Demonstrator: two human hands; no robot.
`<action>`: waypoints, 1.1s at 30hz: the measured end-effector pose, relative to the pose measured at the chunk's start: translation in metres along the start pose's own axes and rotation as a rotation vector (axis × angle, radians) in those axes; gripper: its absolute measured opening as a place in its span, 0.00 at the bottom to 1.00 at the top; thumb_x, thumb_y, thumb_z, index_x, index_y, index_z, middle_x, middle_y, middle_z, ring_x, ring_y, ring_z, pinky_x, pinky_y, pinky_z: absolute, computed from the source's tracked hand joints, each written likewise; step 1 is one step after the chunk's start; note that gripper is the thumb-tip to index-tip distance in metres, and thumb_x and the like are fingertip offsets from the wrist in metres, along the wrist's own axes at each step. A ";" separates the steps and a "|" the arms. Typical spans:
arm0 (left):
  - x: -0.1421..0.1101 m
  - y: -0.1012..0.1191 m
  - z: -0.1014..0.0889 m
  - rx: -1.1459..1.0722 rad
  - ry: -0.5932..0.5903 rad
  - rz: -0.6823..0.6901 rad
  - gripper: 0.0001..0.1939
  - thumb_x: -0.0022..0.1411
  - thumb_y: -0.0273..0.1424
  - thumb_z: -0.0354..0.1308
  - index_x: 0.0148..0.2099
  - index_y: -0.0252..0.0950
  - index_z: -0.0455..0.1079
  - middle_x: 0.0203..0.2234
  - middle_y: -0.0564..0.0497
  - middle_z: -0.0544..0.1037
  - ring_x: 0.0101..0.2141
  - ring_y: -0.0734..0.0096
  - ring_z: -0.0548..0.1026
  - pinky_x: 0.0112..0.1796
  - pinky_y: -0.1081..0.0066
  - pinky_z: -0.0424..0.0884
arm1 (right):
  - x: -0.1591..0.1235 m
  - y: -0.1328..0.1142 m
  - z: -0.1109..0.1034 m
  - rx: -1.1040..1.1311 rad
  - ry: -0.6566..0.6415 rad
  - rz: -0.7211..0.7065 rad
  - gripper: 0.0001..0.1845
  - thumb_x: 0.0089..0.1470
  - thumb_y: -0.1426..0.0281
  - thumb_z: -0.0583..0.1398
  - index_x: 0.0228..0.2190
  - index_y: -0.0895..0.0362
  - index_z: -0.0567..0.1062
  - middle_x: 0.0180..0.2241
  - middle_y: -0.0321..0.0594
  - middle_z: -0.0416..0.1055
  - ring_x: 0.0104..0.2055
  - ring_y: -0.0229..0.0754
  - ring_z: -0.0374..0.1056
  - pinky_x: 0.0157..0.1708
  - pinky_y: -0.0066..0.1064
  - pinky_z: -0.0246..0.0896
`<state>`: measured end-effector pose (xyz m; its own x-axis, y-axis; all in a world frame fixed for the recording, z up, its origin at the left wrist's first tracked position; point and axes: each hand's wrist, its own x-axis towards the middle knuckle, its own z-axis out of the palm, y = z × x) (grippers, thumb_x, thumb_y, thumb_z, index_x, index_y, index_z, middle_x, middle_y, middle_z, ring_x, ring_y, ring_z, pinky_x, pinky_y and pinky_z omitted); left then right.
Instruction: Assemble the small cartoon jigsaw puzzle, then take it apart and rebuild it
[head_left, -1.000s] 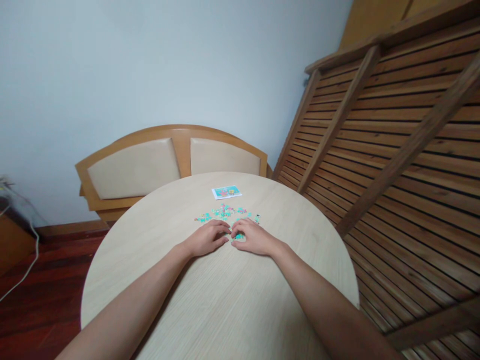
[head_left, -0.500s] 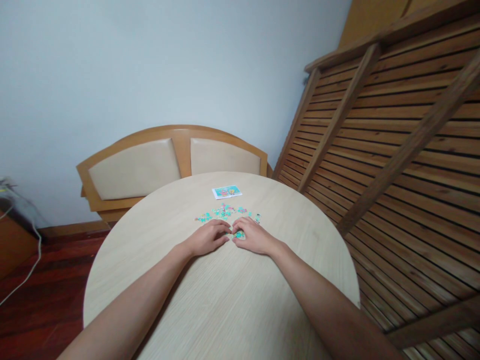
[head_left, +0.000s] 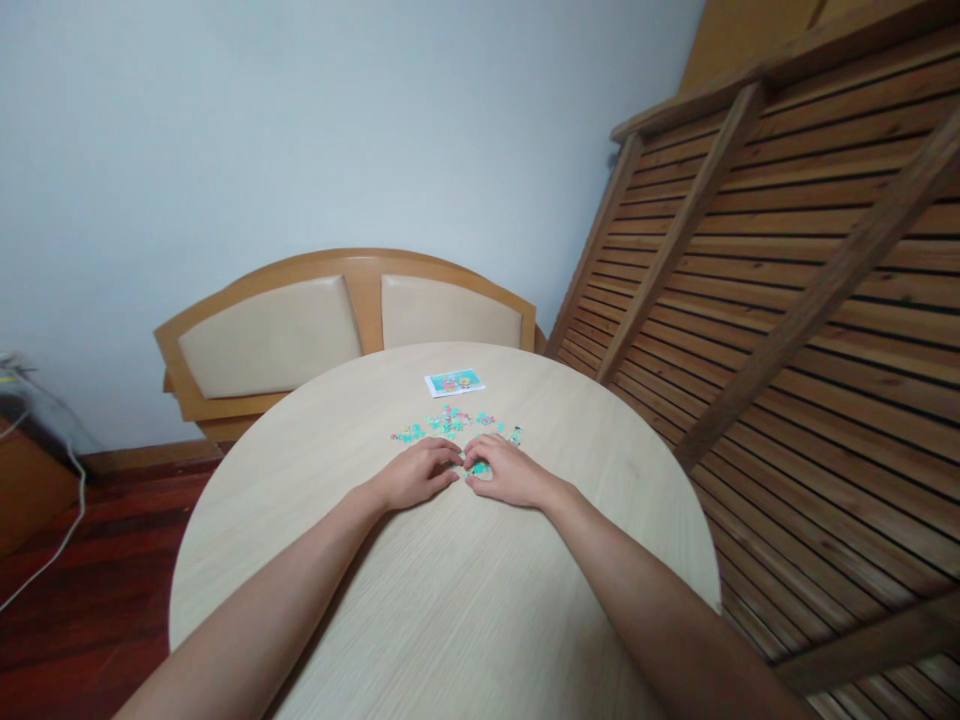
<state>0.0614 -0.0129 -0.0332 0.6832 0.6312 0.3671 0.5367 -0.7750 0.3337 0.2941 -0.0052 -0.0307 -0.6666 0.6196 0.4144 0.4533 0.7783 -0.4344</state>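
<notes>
Fingertips almost meet where my left hand (head_left: 422, 474) and my right hand (head_left: 510, 472) rest low on the round table (head_left: 450, 600). Between the curled fingers and thumb of my right hand shows a small cluster of turquoise jigsaw puzzle pieces (head_left: 481, 467). My left hand is bent inward against the cluster's left side; its fingertips are at the pieces, and the exact grip is partly hidden. Just beyond both hands lie many loose jigsaw pieces (head_left: 450, 421), turquoise with some pink. Farther back is a picture card (head_left: 455, 382) with a turquoise printed scene.
Behind the table stands a wooden headboard (head_left: 364, 300) with cream padded panels, against a pale wall (head_left: 337, 120). A large slatted wooden frame (head_left: 787, 300) leans along the right side. A white cable (head_left: 75, 500) hangs at the left above the dark red floor.
Both hands stay in nearly the same place, with only slight finger movement around the puzzle pieces. The loose pieces and the card look unchanged.
</notes>
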 end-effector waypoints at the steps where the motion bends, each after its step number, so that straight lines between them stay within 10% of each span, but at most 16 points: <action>1: 0.000 0.000 0.000 -0.002 0.001 0.002 0.10 0.68 0.31 0.56 0.50 0.39 0.74 0.49 0.45 0.76 0.51 0.62 0.73 0.55 0.62 0.67 | 0.000 -0.001 -0.001 0.008 -0.009 -0.008 0.08 0.52 0.71 0.64 0.36 0.54 0.75 0.43 0.41 0.73 0.50 0.46 0.67 0.54 0.39 0.61; 33: 0.006 0.029 -0.005 0.035 -0.070 0.046 0.10 0.69 0.37 0.55 0.43 0.39 0.76 0.39 0.46 0.79 0.43 0.62 0.75 0.46 0.64 0.68 | -0.003 0.004 -0.028 0.022 -0.140 0.036 0.07 0.52 0.75 0.64 0.34 0.55 0.82 0.35 0.39 0.80 0.41 0.43 0.73 0.48 0.35 0.62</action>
<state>0.0793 -0.0316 -0.0171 0.7399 0.5921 0.3193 0.5201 -0.8045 0.2867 0.3148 -0.0010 -0.0116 -0.7268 0.6257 0.2833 0.4665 0.7525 -0.4649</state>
